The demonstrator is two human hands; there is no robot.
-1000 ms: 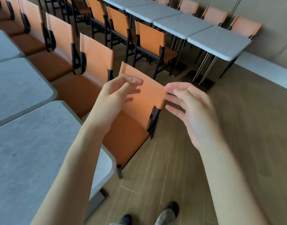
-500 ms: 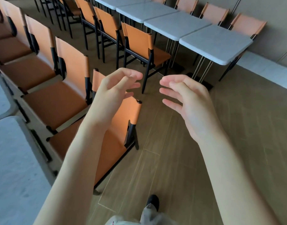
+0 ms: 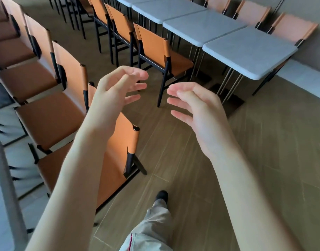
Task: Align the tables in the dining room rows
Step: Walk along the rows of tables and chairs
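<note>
Both hands are up in front of me in the head view, palms turned toward each other and apart. My left hand [image 3: 117, 93] has its fingers spread and loosely bent, holding nothing. My right hand [image 3: 197, 113] is the same: fingers relaxed, slightly curved, gripping nothing. Neither one touches any furniture.

Behind and below my left forearm I see the nearest orange chair [image 3: 119, 147], its back standing upright and its black rear leg on the wooden floor [image 3: 264, 160]. More orange chairs [image 3: 46, 116] run in a row up the left side, seats pushed toward a grey table edge [image 3: 8, 192] at the far left, which is blurred.

Across the aisle, the tables I am meant to line up sit in a row along the wall: the nearest grey table [image 3: 249, 51] at upper right, with a second table [image 3: 202, 26] touching its far edge and a third [image 3: 164, 8] beyond that. An orange chair [image 3: 159, 49] faces the second one, and paler chairs [image 3: 293, 28] stand on the wall side.

At the bottom I can see one trouser leg [image 3: 152, 232] and a dark shoe [image 3: 161, 195] on the floor.
</note>
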